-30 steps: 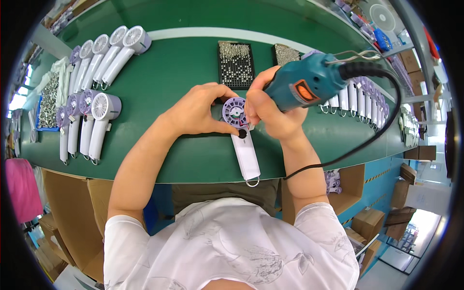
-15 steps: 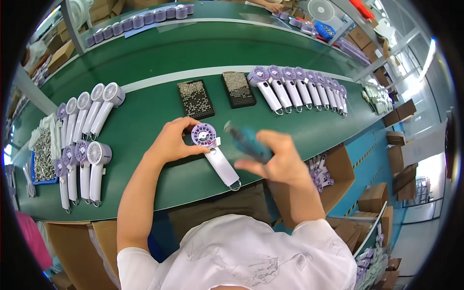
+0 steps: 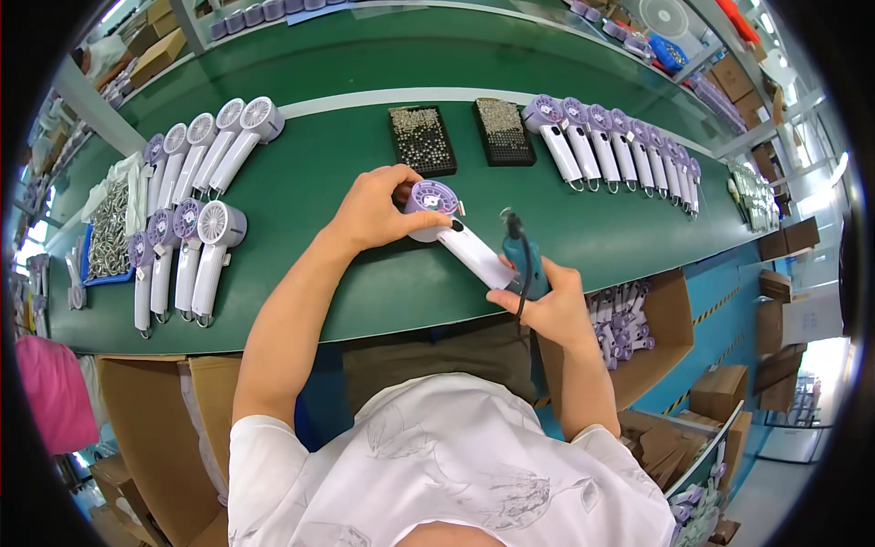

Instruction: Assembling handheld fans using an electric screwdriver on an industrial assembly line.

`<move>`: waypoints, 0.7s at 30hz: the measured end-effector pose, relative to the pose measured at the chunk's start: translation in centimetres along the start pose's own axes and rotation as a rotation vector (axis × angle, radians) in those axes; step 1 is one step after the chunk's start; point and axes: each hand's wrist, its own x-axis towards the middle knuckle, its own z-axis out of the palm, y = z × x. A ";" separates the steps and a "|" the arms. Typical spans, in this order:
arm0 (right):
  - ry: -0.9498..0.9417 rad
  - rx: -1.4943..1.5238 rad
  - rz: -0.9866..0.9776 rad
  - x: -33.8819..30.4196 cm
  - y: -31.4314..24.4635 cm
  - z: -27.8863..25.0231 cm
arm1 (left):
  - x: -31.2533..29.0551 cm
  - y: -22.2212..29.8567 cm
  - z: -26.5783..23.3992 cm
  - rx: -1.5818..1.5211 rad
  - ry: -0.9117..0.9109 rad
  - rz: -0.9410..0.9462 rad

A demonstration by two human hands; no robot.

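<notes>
My left hand point(image 3: 375, 211) is closed around the purple head of a white-handled handheld fan point(image 3: 474, 255), thumb across the neck. The open face of the head shows inner parts, too small to make out. The fan's handle slants toward my right hand point(image 3: 558, 308), which grips a teal electric screwdriver point(image 3: 526, 266) with a dark cord hanging in front. The driver's tip points up and away, apart from the fan head. The handle's end is hidden behind the screwdriver and my right hand, so I cannot tell whether my fingers touch it.
Beyond my hands lie two black screw trays point(image 3: 422, 164) point(image 3: 507, 150). Rows of handheld fans point(image 3: 620, 150) line the right, with more fans point(image 3: 214, 251) at left. A blue bin of metal rings point(image 3: 109, 242) stands far left. Below right, a cardboard box point(image 3: 661, 337) holds fan parts.
The head view has shifted. My right hand has brought the screwdriver down beside the fan's handle end, its tip now pointing more upward. The fan has tilted in my left hand.
</notes>
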 end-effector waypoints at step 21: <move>-0.006 0.545 0.563 0.4 2.5 -3.1 | -1.0 -2.8 0.3 -0.508 -0.046 0.042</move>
